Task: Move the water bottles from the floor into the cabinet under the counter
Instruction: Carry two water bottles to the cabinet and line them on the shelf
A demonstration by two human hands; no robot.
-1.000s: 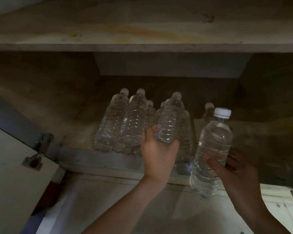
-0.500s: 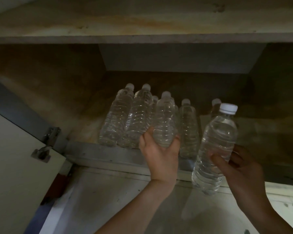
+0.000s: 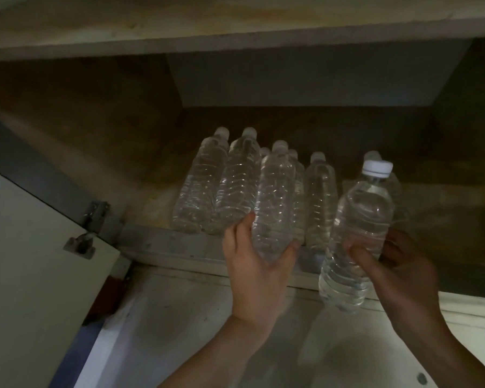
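Dim cabinet (image 3: 305,79) held clear ribbed bottles (image 3: 202,189); left hand (image 3: 255,273) fingers gripped one water-filled bottle (image 3: 275,203), right hand (image 3: 403,273) fingers clasped a white-capped bottle (image 3: 361,219).

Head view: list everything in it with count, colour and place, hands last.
Counter: one, pale and stained, across the top.
Cabinet: one, dark brown inside, open, beneath the counter.
Door: one, white, swung open at left.
Hinge: one, grey metal, between door and cabinet frame.
Floor: one, pale, scuffed, before the cabinet.
Standing bottles: at least six, clear, pale caps, clustered upright inside the cabinet.
Left-held bottle: one, clear, upright at the cabinet's front edge.
Right-held bottle: one, clear, white cap, slightly tilted outside the opening, right.
Left hand: one, grips the left-held bottle's lower half.
Right hand: one, grips the right-held bottle's middle.
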